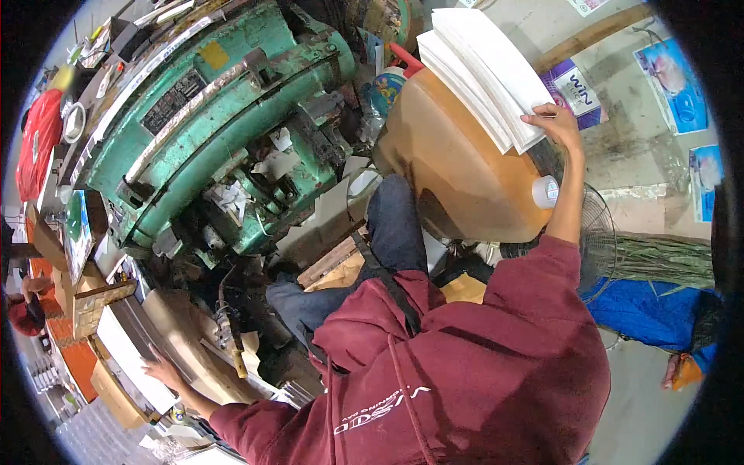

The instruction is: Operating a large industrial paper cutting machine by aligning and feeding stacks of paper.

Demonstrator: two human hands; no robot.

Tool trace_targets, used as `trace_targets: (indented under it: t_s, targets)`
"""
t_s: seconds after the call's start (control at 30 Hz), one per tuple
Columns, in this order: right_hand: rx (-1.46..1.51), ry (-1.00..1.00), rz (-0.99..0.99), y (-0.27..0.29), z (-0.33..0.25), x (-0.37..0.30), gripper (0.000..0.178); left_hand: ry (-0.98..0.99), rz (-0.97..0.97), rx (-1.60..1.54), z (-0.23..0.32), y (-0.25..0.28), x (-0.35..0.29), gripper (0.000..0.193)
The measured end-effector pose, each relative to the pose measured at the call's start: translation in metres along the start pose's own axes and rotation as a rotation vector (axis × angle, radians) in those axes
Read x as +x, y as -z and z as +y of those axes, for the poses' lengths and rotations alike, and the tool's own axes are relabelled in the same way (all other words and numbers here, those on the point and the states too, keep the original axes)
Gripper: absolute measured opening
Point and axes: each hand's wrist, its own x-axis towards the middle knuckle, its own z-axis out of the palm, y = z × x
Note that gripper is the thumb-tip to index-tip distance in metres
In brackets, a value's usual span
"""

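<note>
A stack of long white sheets (pixel 484 77) lies fanned in steps on top of a large orange-brown plastic jerrycan (pixel 457 178), to my right. My right hand (pixel 555 125) is at the near corner of this stack, thumb and fingers closed on the sheets' edge. On my left, my left hand (pixel 163 367) rests with its fingers stretched out against another white stack (pixel 128 356). How far those fingers reach around its edge is unclear. Between the two stacks stands a worn green machine (pixel 225 116) with loose paper scraps in its lower part.
The jerrycan's white cap (pixel 545 192) faces me, and a wire fan guard (pixel 598 244) stands beside my right arm. A blue sack (pixel 647 310) lies to the right. A yellow-tipped lever (pixel 239 360) rises near my left arm. Another person's hand (pixel 32 288) shows at far left.
</note>
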Motion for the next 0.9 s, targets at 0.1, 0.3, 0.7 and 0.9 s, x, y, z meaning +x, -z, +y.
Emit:
trace_targets:
  t_s: [0.1, 0.3, 0.7, 0.9]
  targets:
    - [-0.071, 0.036, 0.092, 0.009, 0.005, -0.005, 0.066, 0.053, 0.067, -0.377, 0.105, 0.046, 0.006, 0.07]
    - [-0.241, 0.207, 0.169, -0.007, -0.039, 0.017, 0.045, -0.327, 0.278, -0.552, 0.191, 0.151, 0.043, 0.065]
    - [-0.085, 0.446, 0.605, -0.005, -0.209, 0.035, 0.028, -0.623, 0.175, -0.813, 0.42, 0.326, 0.191, 0.066]
    - [0.448, 0.781, 0.08, -0.1, -0.269, -0.005, 0.026, -0.622, -0.604, -0.5, 0.431, 0.269, 0.109, 0.097]
